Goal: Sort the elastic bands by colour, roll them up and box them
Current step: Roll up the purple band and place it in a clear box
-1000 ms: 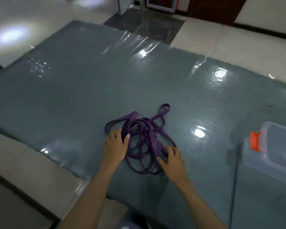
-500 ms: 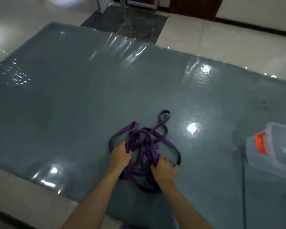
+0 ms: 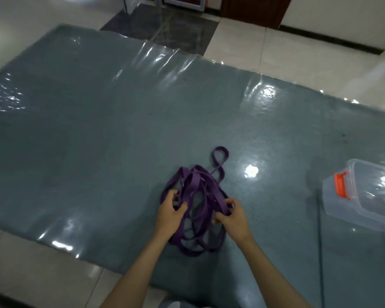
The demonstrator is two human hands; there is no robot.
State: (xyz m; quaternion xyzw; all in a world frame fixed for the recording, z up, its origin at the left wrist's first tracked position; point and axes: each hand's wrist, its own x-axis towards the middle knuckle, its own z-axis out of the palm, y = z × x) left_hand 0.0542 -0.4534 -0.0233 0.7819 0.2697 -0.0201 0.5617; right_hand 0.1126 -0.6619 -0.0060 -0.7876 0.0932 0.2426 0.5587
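Observation:
A tangle of purple elastic bands lies on a grey-green mat covered with shiny clear plastic. My left hand grips strands on the left side of the tangle, fingers curled round them. My right hand grips strands on the right side. The upper loops are lifted a little between my hands; one loop stretches away at the far side. A clear plastic box with an orange clasp lies on the mat at the right, apart from the bands.
The mat lies on a pale tiled floor. A dark floor panel and a dark wooden door are beyond the mat's far edge. The mat's near edge runs just in front of my forearms.
My hands went from resting flat on the tangle to gripping its strands and raising them. The view has shifted, so the box sits further in frame.

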